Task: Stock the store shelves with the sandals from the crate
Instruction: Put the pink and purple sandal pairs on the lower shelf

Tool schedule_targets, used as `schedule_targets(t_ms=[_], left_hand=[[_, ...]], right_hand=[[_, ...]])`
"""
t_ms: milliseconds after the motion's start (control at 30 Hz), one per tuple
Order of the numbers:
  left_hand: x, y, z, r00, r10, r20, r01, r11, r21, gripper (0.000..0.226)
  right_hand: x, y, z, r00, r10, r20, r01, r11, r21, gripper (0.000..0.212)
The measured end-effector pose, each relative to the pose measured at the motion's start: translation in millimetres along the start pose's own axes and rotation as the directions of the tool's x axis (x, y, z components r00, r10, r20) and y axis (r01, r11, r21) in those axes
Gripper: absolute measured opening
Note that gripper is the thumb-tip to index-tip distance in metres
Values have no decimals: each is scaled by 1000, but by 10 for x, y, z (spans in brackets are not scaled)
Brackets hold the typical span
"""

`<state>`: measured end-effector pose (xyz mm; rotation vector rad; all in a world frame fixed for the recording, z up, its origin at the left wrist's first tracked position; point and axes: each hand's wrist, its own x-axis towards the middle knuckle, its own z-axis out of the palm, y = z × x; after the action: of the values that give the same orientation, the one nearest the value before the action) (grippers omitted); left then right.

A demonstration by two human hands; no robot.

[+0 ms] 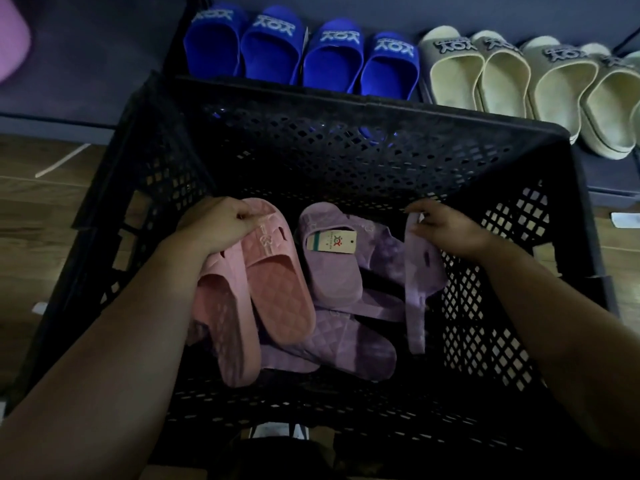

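A black lattice crate point(346, 143) stands on the floor below me. Both my hands reach down into it. My left hand point(214, 225) grips two pink quilted sandals point(277, 289) by their straps at the crate's left. My right hand point(446, 232) holds one purple sandal point(420, 271) on its edge at the right. Between the hands lie several more purple sandals point(332, 268), one carrying a white paper tag point(331, 241). They rest loose on the crate floor.
Beyond the crate, a dark low shelf point(609, 174) carries several blue slides point(301, 53) and, to their right, several cream slides point(533, 81). Wooden floor point(41, 209) shows left of the crate. A pink object point(12, 39) sits at the top left corner.
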<state>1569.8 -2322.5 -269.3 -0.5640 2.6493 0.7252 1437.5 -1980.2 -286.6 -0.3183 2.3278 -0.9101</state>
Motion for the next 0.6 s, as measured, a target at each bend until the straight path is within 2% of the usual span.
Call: schedule_targets(t_ms=[133, 167, 233, 300, 367, 433, 533, 600], left_hand=[[-14, 43, 43, 1000, -6, 14, 5, 1000, 10, 45], [-10, 43, 50, 1000, -4, 28, 4, 1000, 7, 45], [-1, 48, 48, 999, 0, 45, 0, 1000, 13, 43], [10, 43, 48, 999, 10, 47, -11, 1000, 25, 42], [12, 36, 55, 999, -4, 48, 2, 1000, 28, 45], [7, 32, 61, 999, -17, 49, 15, 999, 29, 50], [-6, 45, 70, 999, 1, 44, -2, 1000, 12, 51], [-15, 68, 69, 999, 10, 32, -10, 1000, 12, 49]], right_hand=[[196, -387, -20, 994, -94, -57, 97, 994, 56, 25], [261, -461, 3, 991, -96, -90, 97, 995, 2, 24], [358, -572, 87, 986, -104, -131, 67, 963, -259, 27], [343, -629, 219, 991, -116, -71, 71, 886, -459, 33], [281, -599, 349, 993, -113, 41, 119, 887, -447, 43], [208, -540, 432, 976, -190, 105, 217, 883, -416, 44], [215, -436, 481, 953, -296, 65, 297, 865, -405, 51], [228, -467, 503, 937, -336, 94, 344, 849, -401, 47]])
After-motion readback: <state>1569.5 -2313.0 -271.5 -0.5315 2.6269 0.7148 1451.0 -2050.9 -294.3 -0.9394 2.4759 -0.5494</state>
